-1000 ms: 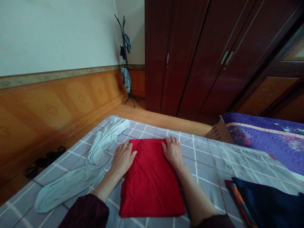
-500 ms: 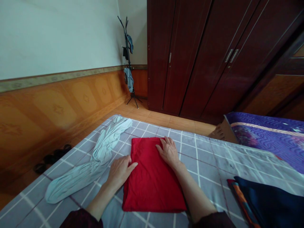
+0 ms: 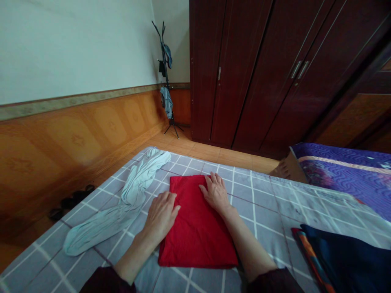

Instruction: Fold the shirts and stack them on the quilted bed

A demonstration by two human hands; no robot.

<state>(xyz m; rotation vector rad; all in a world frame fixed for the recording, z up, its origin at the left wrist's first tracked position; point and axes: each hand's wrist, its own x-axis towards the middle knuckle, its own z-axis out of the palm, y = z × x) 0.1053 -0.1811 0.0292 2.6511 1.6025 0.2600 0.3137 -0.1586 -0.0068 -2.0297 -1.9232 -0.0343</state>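
Observation:
A red garment [image 3: 198, 236], folded into a rough rectangle, lies flat on the grey checked bedsheet [image 3: 265, 207]. My left hand [image 3: 162, 211] rests at its left edge, the thumb lying over the red cloth and the fingers apart from it. On the upper right corner lies my right hand [image 3: 216, 192], open, with its fingers spread over the fabric. Neither hand grips the cloth. To the left, a pale mint garment [image 3: 131, 195] is stretched out in a crumpled strip.
Folded dark navy clothes [image 3: 351, 256] with a red and orange piece beside them lie at the right. Beyond the bed stand a dark wooden wardrobe [image 3: 244, 73] and a coat rack [image 3: 166, 77]. Shoes [image 3: 70, 201] sit on the floor, left. A purple quilted cover [image 3: 351, 167] is at far right.
My left hand has moved slightly up and inward along the left edge of the red garment. My right hand stays nearly in place on the upper right corner.

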